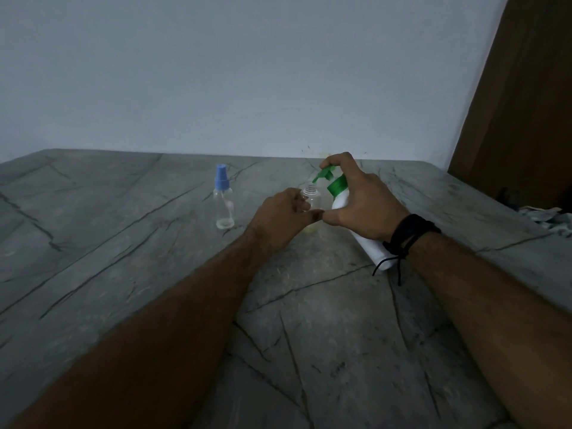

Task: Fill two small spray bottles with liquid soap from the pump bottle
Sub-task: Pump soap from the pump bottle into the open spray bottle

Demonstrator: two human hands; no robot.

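A white pump bottle [339,202] with a green pump head is tilted to the left, its base low at the right. My right hand [360,199] grips its body, with the forefinger on top of the pump head. The green spout points down at the threaded open neck of a small clear spray bottle [311,195], which stands on the grey marble table [154,258]. My left hand [283,216] is curled round that open bottle and hides most of it; a yellowish tint shows at its base. A second clear spray bottle [224,199], capped in blue, stands upright to the left.
A pale wall runs behind the table's far edge. A brown wooden panel [520,103] rises at the right. Some crumpled cloth [548,218] lies at the table's right edge. A black band wraps my right wrist.
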